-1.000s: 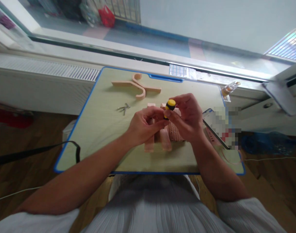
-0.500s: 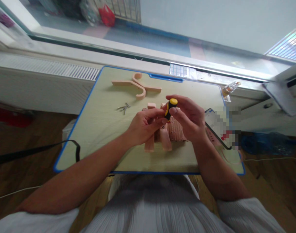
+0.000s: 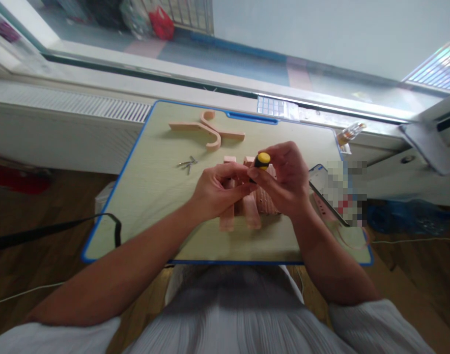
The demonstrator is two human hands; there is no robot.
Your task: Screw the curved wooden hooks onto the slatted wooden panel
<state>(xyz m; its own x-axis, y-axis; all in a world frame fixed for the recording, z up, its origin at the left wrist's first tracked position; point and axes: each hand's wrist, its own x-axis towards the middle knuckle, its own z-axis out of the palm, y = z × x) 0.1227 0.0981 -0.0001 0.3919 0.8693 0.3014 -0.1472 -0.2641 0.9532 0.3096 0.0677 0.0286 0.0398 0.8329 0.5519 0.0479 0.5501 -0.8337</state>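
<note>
- Yellow-and-black stubby screwdriver [image 3: 263,161] over flat tan wooden strips [image 3: 227,219], right hand [image 3: 290,184] clamped on it
- that hand's swung left just now, so probably mid-turn
- left hand [image 3: 214,191]: can't tell its grip

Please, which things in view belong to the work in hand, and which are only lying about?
Probably for the job:
yellow-and-black tool, in the right hand
wooden pieces beneath
small metal pieces
curved wooden hooks

Probably just lying about:
phone
red bag
</note>
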